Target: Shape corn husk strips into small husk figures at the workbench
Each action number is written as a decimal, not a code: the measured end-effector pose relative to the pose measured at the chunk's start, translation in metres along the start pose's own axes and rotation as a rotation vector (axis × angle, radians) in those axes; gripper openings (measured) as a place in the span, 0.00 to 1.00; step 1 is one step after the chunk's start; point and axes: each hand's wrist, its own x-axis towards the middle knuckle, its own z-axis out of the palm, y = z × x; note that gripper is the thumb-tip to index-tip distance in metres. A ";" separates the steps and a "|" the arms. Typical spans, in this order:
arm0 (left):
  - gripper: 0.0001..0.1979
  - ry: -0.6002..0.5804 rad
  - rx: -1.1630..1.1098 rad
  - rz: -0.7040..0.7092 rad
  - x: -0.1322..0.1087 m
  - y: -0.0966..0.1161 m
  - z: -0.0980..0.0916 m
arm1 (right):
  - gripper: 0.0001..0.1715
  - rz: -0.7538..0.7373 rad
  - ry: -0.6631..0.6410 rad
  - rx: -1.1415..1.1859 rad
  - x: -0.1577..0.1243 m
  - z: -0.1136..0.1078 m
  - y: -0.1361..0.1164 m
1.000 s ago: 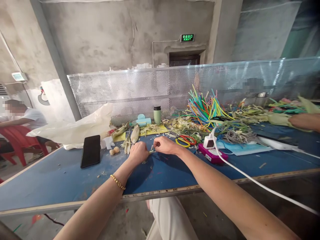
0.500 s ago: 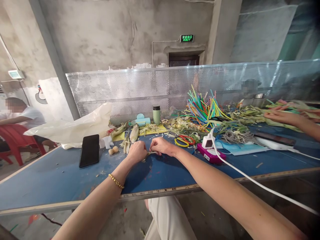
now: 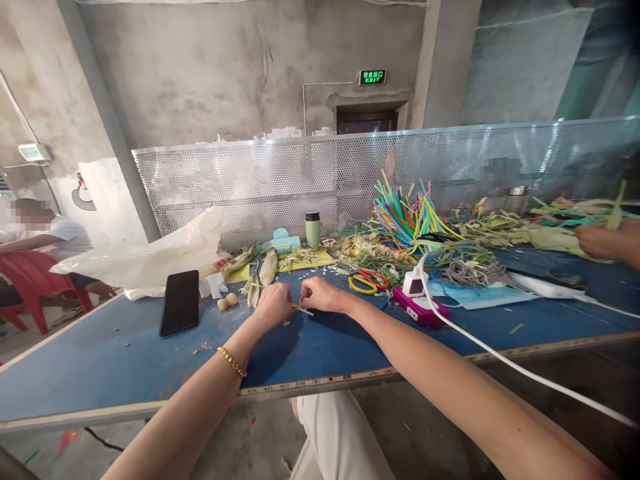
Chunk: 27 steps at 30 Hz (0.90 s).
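Observation:
My left hand [image 3: 273, 303] is closed with its fingers curled, low over the blue table [image 3: 140, 373]. From its fingertips a thin pale strip [image 3: 304, 311], which looks like corn husk, runs to the right. Just beside it my right hand [image 3: 323, 295] is also closed; whatever its fingers pinch is hidden. The strip's free end shows below that hand. Behind my left hand lie dried corn husks [image 3: 269, 268], and two small round wooden balls [image 3: 227, 301] sit to its left.
A black phone [image 3: 179, 303] and a plastic bag [image 3: 165, 250] are left. Scissors [image 3: 363, 285], a purple power block [image 3: 420, 308] with white cable, and colourful pipe-like stems [image 3: 405, 213] are right. A green bottle [image 3: 313, 231] stands behind. A co-worker's hand [image 3: 607, 241] holds a leaf at far right.
My right fingers have curled in and shifted slightly off the strip, whose end now shows. My left hand stays nearly in place. The co-worker's hand has moved right, with a leaf raised.

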 end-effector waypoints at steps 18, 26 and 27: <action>0.09 -0.142 -0.835 -0.205 0.012 -0.008 0.008 | 0.06 0.080 -0.133 0.339 -0.007 -0.002 0.001; 0.06 -0.182 -0.886 -0.176 0.012 -0.011 0.008 | 0.08 0.040 -0.067 -0.077 -0.007 -0.003 -0.001; 0.06 -0.198 -0.893 -0.169 0.011 -0.010 0.007 | 0.08 0.040 -0.060 -0.102 -0.007 -0.004 -0.002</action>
